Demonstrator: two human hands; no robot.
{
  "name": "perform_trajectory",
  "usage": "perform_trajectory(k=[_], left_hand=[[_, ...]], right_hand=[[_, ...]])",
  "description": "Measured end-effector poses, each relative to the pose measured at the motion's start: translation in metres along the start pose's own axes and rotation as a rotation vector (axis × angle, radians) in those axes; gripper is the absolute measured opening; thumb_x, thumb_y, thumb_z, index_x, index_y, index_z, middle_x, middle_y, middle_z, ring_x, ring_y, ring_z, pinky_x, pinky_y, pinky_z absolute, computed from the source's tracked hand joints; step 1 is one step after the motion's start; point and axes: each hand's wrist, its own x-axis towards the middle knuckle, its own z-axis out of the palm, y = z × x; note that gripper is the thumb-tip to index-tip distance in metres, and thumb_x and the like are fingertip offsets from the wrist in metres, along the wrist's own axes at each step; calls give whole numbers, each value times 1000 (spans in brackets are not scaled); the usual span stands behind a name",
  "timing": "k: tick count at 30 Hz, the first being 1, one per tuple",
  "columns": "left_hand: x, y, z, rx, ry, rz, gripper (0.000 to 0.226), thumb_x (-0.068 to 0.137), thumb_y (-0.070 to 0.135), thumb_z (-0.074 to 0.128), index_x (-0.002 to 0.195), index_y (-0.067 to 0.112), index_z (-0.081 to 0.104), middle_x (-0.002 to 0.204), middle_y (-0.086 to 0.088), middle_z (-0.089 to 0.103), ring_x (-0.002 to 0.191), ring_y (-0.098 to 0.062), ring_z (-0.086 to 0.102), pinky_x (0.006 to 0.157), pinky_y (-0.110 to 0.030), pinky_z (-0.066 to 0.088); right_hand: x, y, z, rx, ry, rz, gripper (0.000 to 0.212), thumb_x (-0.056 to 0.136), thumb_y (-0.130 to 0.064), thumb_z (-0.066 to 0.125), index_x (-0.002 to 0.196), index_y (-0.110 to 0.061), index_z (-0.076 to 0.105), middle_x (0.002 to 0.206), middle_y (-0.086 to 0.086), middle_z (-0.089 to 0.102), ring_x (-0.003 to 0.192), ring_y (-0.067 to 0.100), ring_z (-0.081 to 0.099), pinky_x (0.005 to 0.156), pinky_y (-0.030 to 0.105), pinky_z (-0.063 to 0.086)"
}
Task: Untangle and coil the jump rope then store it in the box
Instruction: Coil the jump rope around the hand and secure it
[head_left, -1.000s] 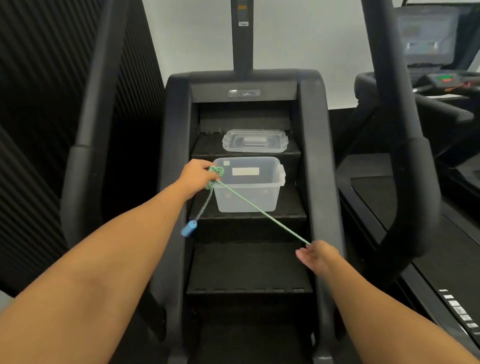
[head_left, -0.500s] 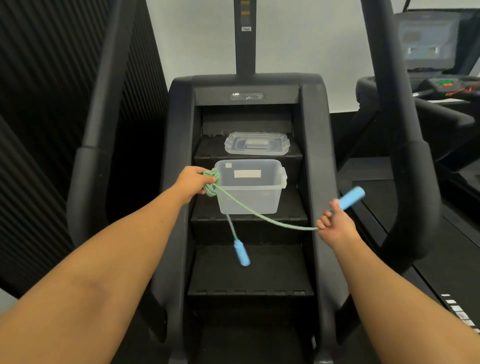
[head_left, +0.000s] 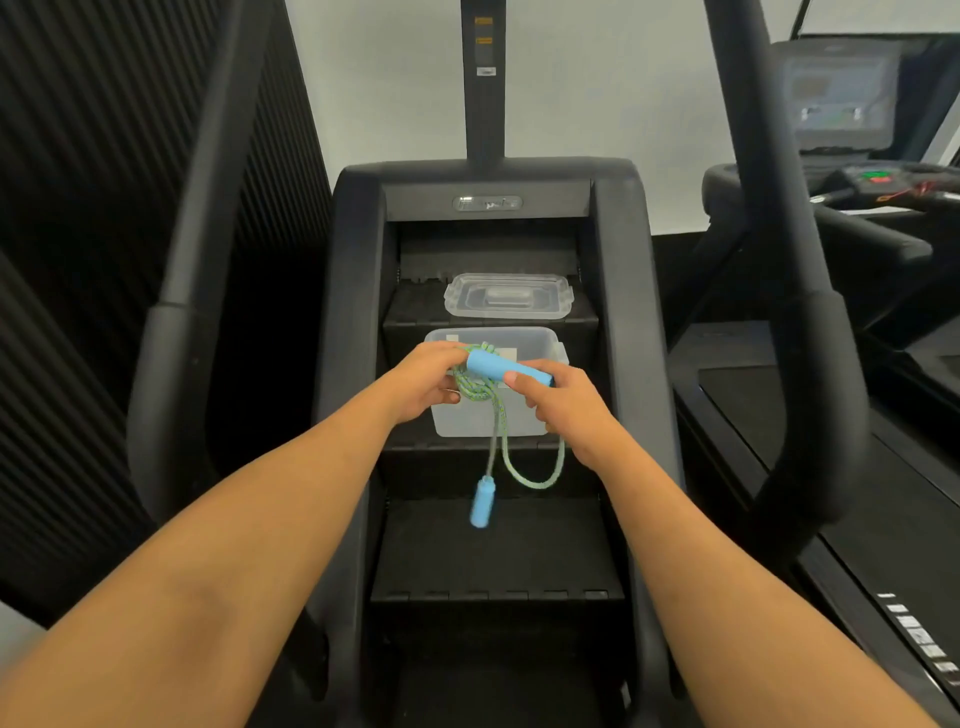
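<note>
White wall (head_left: 597, 78); black stair machine (head_left: 353, 312); treadmill (head_left: 883, 415)

One wide-angle view from head height, facing forward and down, close above the stair-climber steps (head_left: 493, 551)

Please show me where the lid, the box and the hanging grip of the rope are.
lid (head_left: 509, 297), head view, middle of its top.
box (head_left: 462, 423), head view, lower front wall.
hanging grip (head_left: 483, 503), head view, middle of the blue part.
</note>
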Motion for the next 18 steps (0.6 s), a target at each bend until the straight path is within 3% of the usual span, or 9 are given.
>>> perform_trajectory(k=[4, 9, 13, 15, 18], left_hand=[[-3, 1, 4, -121, -67, 2, 17, 97, 17, 64, 113, 13, 67, 98, -8, 67, 72, -18, 64, 56, -26, 47], [-6, -1, 8, -185, -155, 29, 17, 101, 23, 64, 116, 16, 68, 105, -5, 69, 81, -15, 66, 63, -26, 50], [-5, 0, 24, -118, -197, 115, 26, 102, 22, 64, 125, 13, 70, 104, -4, 73, 82, -12, 68, 66, -25, 51], [-3, 1, 31, -88, -189, 138, 27, 102, 20, 64, 127, 12, 70, 103, -5, 74, 81, -12, 66, 63, -23, 50], [-1, 2, 32, 6, -185, 149, 25, 102, 19, 63, 125, 11, 71, 99, -5, 75, 80, -14, 63, 60, -23, 51]], right_hand=[[-5, 3, 1, -119, 80, -55, 27, 95, -33, 70, 120, -23, 74, 82, -12, 65, 70, 6, 56, 58, 14, 42], [-3, -5, 10, -376, 199, -60, 26, 95, -40, 64, 114, -24, 74, 80, -5, 67, 73, 16, 63, 66, 35, 55], [1, -9, 24, -465, 354, 12, 31, 98, -43, 57, 104, -15, 69, 85, 1, 66, 78, 22, 64, 65, 33, 50], [0, -8, 30, -588, 373, 19, 34, 101, -45, 51, 112, -15, 62, 93, 3, 66, 79, 21, 62, 64, 33, 49], [2, -12, 33, -771, 337, 46, 46, 104, -44, 48, 139, -16, 40, 105, 6, 66, 89, 26, 66, 66, 34, 46]])
